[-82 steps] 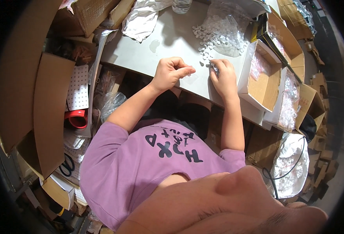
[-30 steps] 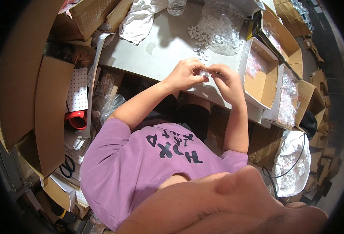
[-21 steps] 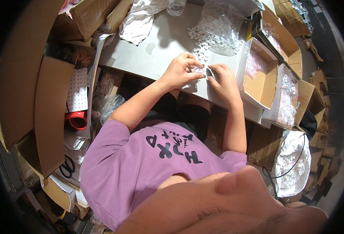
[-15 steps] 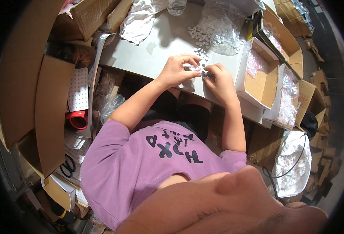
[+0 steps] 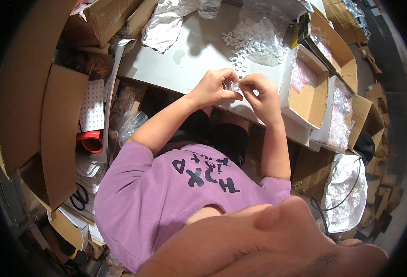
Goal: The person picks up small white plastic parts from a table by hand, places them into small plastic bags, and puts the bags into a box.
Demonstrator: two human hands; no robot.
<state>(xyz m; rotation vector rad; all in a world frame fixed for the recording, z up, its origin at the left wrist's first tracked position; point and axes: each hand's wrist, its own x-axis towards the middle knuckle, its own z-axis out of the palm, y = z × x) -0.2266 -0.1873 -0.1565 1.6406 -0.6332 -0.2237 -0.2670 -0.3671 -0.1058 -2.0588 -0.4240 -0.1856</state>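
Hands pinching small clear piece, open box beside

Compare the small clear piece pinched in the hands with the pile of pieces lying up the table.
The small clear piece is single and pinched between the left hand and right hand, off the table. The pile is many pieces, untouched, lying partly on a clear plastic bag farther up the table. Both look small, pale and translucent.

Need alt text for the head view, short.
Both hands, left hand and right hand, pinch a small clear plastic piece over a white table. Behind lies a pile of small white parts; an open cardboard box sits right.
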